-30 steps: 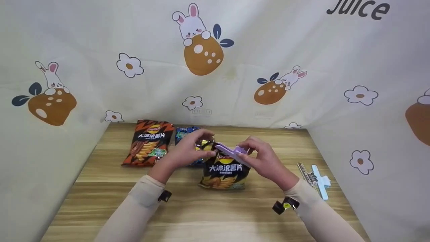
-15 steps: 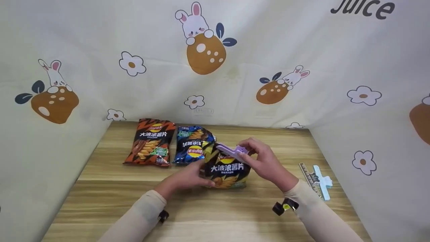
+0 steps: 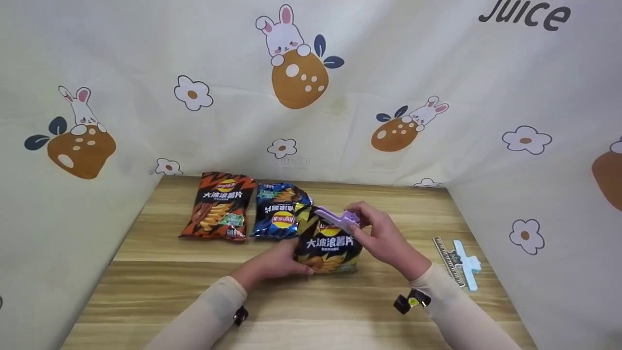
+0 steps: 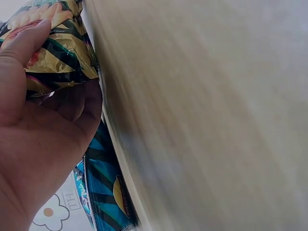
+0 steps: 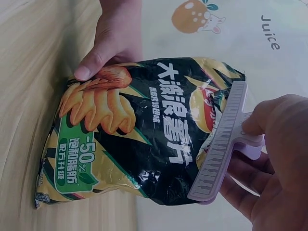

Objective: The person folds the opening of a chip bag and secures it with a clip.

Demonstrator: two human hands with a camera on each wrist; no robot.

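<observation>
Two hands (image 3: 274,262) (image 3: 379,231) hold bag (image 3: 328,248) and clip (image 3: 336,219) (left fingertips seemingly hidden).

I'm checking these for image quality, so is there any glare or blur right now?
Head view: pale sheen on the wooden table; left wrist view: its grain blurred; right wrist view: small glints on the black-and-gold potato chip bag, large lettering legible.

Cream sleeves (image 3: 466,311), black wrist cameras (image 3: 401,304)
</observation>
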